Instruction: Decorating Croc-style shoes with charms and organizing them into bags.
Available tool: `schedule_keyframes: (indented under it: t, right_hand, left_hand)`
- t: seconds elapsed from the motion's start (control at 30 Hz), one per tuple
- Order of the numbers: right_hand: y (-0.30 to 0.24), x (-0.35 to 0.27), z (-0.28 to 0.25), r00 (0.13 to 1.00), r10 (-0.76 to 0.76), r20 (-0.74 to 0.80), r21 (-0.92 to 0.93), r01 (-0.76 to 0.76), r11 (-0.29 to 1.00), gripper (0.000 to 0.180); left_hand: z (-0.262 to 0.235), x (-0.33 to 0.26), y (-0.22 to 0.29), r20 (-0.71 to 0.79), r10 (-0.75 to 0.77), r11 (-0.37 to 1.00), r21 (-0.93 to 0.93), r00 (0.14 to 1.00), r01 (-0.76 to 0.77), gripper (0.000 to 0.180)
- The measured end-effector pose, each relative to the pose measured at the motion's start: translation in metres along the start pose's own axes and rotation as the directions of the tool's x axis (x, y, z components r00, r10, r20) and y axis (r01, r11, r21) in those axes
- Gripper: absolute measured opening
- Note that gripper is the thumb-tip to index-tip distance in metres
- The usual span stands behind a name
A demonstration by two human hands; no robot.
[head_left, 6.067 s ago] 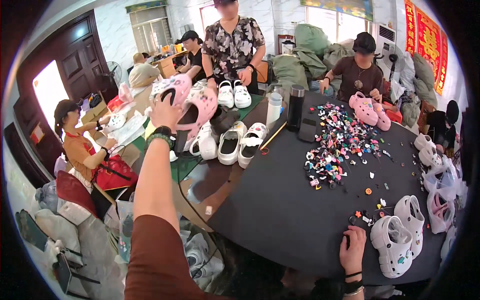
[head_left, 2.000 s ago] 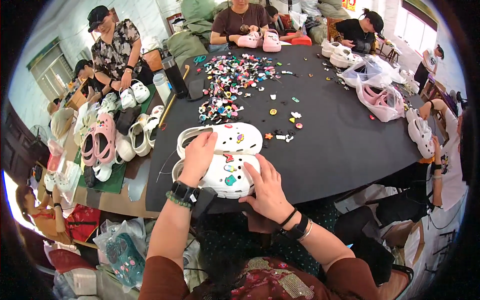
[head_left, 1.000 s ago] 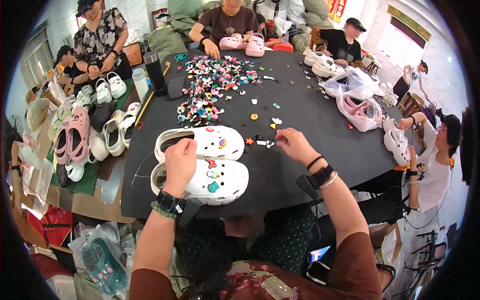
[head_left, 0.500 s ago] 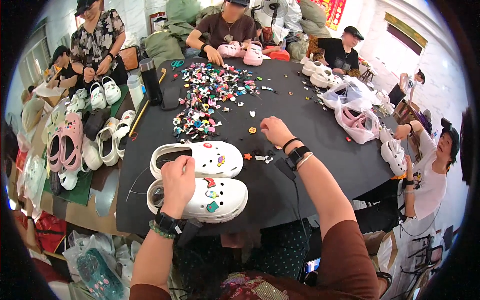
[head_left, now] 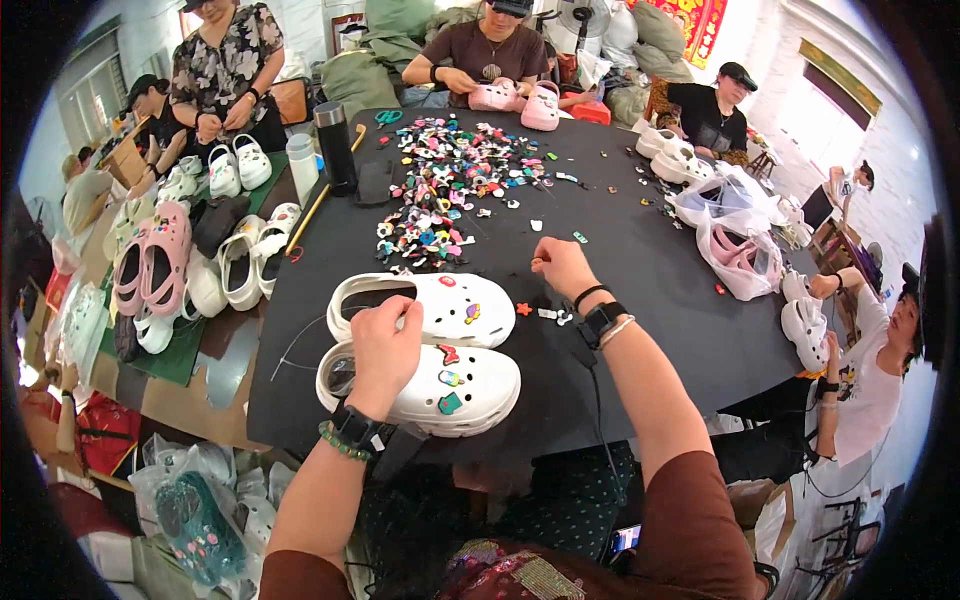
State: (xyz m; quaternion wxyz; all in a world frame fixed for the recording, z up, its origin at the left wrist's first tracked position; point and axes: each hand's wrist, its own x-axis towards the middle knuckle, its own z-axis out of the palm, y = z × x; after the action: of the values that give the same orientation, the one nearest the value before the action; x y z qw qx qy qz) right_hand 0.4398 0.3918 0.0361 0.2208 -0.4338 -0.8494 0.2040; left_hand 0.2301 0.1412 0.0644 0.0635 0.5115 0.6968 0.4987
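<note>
Two white clogs lie side by side in front of me, toes to the right. The far clog carries a red charm and a purple-yellow one. On the near clog are a red bow, a popsicle-like charm and a green charm. My left hand is above the clogs' heel ends, fingers curled closed; whatever they hold is hidden. My right hand is pinched closed over the table beyond the far clog's toe, its fingertips hiding anything in them. Near its wrist lie an orange star charm and small white charms.
A large pile of colourful charms covers the table's far middle. A black bottle and yellow stick are at left, beside more clogs. Bagged pink clogs sit at right. Several people work around the table.
The round orange charm beside my right hand is no longer visible on the table. My right hand has closed and shifted slightly; a green charm shows beyond it. The whole view has shifted.
</note>
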Motion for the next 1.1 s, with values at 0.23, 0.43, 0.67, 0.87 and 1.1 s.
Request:
schedule_keyframes:
  t: [0.23,0.43,0.67,0.87,1.1]
  right_hand:
    - [-0.078,-0.039,-0.03,0.923,-0.385,-0.011,0.181,0.381,0.907,0.015]
    - [-0.138,-0.068,-0.015,0.828,-0.555,0.086,0.26,0.519,0.814,0.013]
    - [-0.135,-0.067,-0.003,0.871,-0.485,0.074,0.237,0.457,0.857,0.012]
    - [-0.142,-0.062,0.005,0.867,-0.477,0.144,0.254,0.434,0.864,0.011]
    - [-0.15,-0.051,0.003,0.868,-0.448,0.214,0.105,0.436,0.894,0.015]
  left_hand:
    - [0.004,0.003,-0.004,-0.041,0.031,0.999,0.018,0.999,-0.03,0.029]
    - [0.001,0.003,-0.005,0.014,0.029,0.999,0.033,0.999,-0.03,0.024]
    - [0.002,0.004,-0.001,0.041,-0.008,1.0,0.019,0.999,0.007,0.025]
    - [-0.005,0.02,0.007,0.214,-0.149,0.968,0.232,0.966,0.098,0.04]
    - [-0.002,0.028,-0.001,0.343,-0.183,0.978,0.155,0.921,0.137,0.042]
